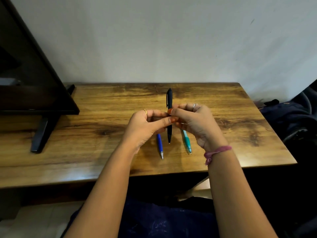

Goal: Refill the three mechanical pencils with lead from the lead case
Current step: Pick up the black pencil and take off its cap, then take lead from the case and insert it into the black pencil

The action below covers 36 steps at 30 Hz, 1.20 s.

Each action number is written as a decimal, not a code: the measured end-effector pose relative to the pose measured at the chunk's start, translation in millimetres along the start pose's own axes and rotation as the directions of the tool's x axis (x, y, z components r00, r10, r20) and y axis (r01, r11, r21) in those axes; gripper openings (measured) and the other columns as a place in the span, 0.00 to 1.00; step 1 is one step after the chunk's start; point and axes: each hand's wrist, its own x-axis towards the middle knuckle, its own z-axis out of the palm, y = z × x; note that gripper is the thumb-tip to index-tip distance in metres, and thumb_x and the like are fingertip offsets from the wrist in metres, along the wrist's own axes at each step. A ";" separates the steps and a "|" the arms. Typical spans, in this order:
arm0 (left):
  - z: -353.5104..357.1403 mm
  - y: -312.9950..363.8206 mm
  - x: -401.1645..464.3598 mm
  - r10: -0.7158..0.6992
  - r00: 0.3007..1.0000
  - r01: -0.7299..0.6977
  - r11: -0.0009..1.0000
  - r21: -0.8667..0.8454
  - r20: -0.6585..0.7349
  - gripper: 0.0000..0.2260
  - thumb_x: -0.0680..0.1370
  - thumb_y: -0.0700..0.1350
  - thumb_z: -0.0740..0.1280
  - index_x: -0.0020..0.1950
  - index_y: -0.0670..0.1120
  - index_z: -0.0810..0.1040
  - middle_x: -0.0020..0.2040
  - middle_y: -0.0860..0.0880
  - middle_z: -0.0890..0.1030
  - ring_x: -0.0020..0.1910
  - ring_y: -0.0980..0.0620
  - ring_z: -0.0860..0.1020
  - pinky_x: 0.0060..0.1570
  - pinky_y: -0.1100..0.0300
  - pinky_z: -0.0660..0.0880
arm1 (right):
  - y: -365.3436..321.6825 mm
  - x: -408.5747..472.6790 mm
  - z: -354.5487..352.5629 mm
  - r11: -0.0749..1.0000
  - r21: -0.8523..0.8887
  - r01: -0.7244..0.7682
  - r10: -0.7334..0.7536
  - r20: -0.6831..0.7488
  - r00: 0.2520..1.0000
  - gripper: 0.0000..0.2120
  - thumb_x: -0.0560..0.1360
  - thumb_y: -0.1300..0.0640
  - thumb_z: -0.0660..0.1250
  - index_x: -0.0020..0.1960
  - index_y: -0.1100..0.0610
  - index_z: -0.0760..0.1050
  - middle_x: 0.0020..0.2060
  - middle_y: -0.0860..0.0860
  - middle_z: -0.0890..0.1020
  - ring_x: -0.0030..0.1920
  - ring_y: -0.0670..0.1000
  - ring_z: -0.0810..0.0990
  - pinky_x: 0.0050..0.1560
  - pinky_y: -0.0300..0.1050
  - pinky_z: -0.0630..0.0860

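Meeting above the middle of the tabletop (pixel 103 107), the left hand (pixel 145 126) and right hand (pixel 193 122) have their fingers curled and their tips drawn together, as if pinching something small between them. What that is I cannot tell: no lead case shows, and any lead would be too thin to see here. It may be the case, hidden inside the fingers, but that is a guess.

Beneath the hands three pencils lie roughly side by side, tips toward the near edge. The black pencil (pixel 169 100) sits in the middle, its clip end reaching toward the far edge and its barrel crossed by the fingertips. The blue pencil (pixel 160 145) lies just left of it and the teal pencil (pixel 186 140) just right, each with its upper half covered by a hand.

Judging by this, little of the refill looks done: all three pencils rest on the wood, none is held, and the black one's cap appears in place. The other two cap ends are hidden, so whether they are opened or already filled cannot be said. Loading each pencil seems left to do.

A dark monitor (pixel 30 74) on its stand occupies the far left corner, cut off by the frame.
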 end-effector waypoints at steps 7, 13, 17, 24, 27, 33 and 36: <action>-37.6 -10.5 -29.0 0.145 0.892 0.042 0.917 0.397 -0.429 0.12 0.69 0.56 0.74 0.48 0.52 0.82 0.39 0.58 0.83 0.40 0.65 0.79 0.40 0.69 0.74 | 23.5 -7.6 -0.5 0.914 -0.392 -0.109 0.021 -0.223 0.975 0.03 0.69 0.59 0.75 0.40 0.54 0.81 0.36 0.52 0.85 0.41 0.50 0.84 0.44 0.48 0.82; -51.4 -22.9 -29.7 0.148 0.865 0.185 0.793 0.580 -0.479 0.22 0.71 0.52 0.74 0.61 0.44 0.77 0.52 0.49 0.80 0.50 0.51 0.78 0.53 0.56 0.75 | 31.3 -9.0 20.9 0.580 -0.802 -0.140 -0.070 -0.220 0.973 0.03 0.71 0.53 0.71 0.42 0.51 0.83 0.35 0.50 0.80 0.41 0.51 0.78 0.38 0.40 0.70; -43.5 -27.6 -23.4 0.134 0.887 0.220 0.720 0.658 -0.442 0.23 0.69 0.56 0.73 0.60 0.45 0.78 0.53 0.49 0.79 0.55 0.49 0.76 0.55 0.55 0.72 | 30.2 -6.0 28.5 0.570 -0.801 -0.182 -0.035 -0.244 0.969 0.06 0.72 0.53 0.71 0.45 0.54 0.83 0.34 0.48 0.78 0.33 0.43 0.72 0.28 0.37 0.64; -30.0 -33.9 -9.6 0.159 0.910 0.201 0.637 0.744 -0.382 0.13 0.71 0.50 0.72 0.51 0.45 0.81 0.50 0.46 0.81 0.54 0.48 0.77 0.54 0.56 0.73 | 31.0 -2.0 23.9 0.531 -0.831 -0.162 -0.066 -0.231 0.971 0.09 0.72 0.53 0.72 0.49 0.54 0.84 0.41 0.52 0.82 0.46 0.52 0.80 0.45 0.44 0.76; -27.6 -31.8 -9.8 0.165 0.906 0.193 0.657 0.728 -0.389 0.07 0.70 0.47 0.71 0.45 0.46 0.83 0.41 0.50 0.82 0.42 0.52 0.76 0.41 0.62 0.68 | 29.5 -1.8 20.3 0.527 -0.838 -0.143 -0.079 -0.216 0.973 0.08 0.72 0.53 0.71 0.49 0.55 0.84 0.36 0.50 0.79 0.42 0.51 0.78 0.41 0.41 0.72; -30.8 -18.3 -18.9 0.397 0.879 -0.141 0.744 0.653 -0.263 0.06 0.69 0.45 0.72 0.39 0.54 0.77 0.36 0.58 0.77 0.36 0.64 0.75 0.37 0.75 0.68 | 13.1 -4.2 15.7 0.870 -0.480 0.110 -0.201 -0.142 0.969 0.04 0.74 0.56 0.71 0.41 0.54 0.82 0.34 0.52 0.85 0.38 0.53 0.85 0.41 0.46 0.83; -33.3 -12.8 -24.3 0.537 0.822 -0.293 0.684 0.669 -0.189 0.07 0.69 0.43 0.72 0.42 0.54 0.78 0.38 0.58 0.76 0.38 0.67 0.75 0.38 0.78 0.67 | 9.7 -6.2 24.5 0.990 -0.084 0.111 -0.106 0.063 0.992 0.04 0.73 0.56 0.74 0.45 0.56 0.83 0.39 0.52 0.86 0.40 0.48 0.85 0.37 0.37 0.79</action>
